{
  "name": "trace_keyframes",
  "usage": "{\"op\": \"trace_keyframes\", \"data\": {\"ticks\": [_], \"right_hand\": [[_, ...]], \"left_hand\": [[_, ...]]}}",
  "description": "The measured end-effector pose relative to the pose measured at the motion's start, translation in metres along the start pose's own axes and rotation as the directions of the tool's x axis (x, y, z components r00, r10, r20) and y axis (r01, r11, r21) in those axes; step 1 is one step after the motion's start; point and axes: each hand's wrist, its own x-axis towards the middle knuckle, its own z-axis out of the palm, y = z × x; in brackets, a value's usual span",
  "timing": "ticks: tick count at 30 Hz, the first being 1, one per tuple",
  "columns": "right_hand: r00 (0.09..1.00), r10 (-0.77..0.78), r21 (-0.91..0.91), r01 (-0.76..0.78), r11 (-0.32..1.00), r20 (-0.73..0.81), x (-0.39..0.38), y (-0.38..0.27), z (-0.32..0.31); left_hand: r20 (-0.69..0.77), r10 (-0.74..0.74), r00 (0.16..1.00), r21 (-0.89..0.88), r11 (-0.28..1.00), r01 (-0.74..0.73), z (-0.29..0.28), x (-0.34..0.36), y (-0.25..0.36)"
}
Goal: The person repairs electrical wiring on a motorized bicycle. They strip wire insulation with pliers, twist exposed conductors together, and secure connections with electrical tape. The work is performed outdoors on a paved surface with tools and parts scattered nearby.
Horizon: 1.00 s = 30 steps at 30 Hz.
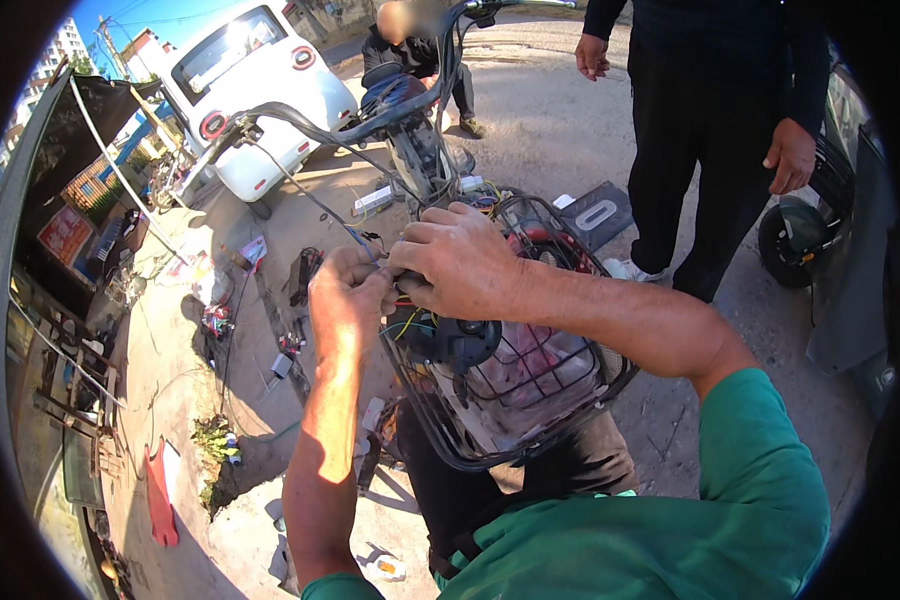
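My left hand (348,295) is closed in a pinch at the end of a dark cable (315,200) that runs down from the handlebar (370,125). Right beside it, my right hand (460,262) has its fingers bent and pressed together, and what they hold is hidden. Both hands meet above the front of a black wire basket (470,455) on a scooter or e-bike. Thin yellow and red wires (407,318) show beneath my fingers. Below them, a black round-ended part (462,345) sits at the basket's edge.
A person (410,50) crouches beyond the handlebar; another person (710,130) stands at the right. A white vehicle (270,90) is parked at the far left. A dark flat panel (597,215) lies on the ground. Another scooter (840,230) stands far right. Loose parts litter the left ground.
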Motion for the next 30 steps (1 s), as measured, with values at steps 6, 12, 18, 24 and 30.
{"op": "trace_keyframes", "data": {"ticks": [6, 12, 18, 24, 30], "right_hand": [[0.989, -0.137, -0.136, 0.13, 0.982, -0.05, 0.002, 0.004, 0.003], [0.981, -0.181, -0.14, 0.17, 0.975, -0.067, 0.002, -0.002, 0.004], [0.99, -0.082, -0.115, 0.069, 0.991, -0.111, 0.001, -0.007, 0.005], [0.993, 0.013, -0.145, -0.03, 0.989, -0.115, 0.001, -0.011, 0.011], [0.977, 0.212, 0.017, -0.211, 0.977, -0.014, -0.002, -0.014, 0.015]], "left_hand": [[0.024, -0.026, 0.999, -0.062, 0.998, 0.028, -0.006, 0.003, -0.005], [0.023, -0.042, 0.999, -0.116, 0.992, 0.044, -0.006, 0.002, -0.005], [0.017, -0.058, 0.998, -0.098, 0.993, 0.06, -0.006, 0.002, -0.001], [-0.05, -0.006, 0.999, -0.108, 0.994, 0.001, 0.003, -0.001, 0.002], [-0.065, 0.006, 0.998, -0.1, 0.995, -0.012, 0.007, 0.001, -0.004]]}}
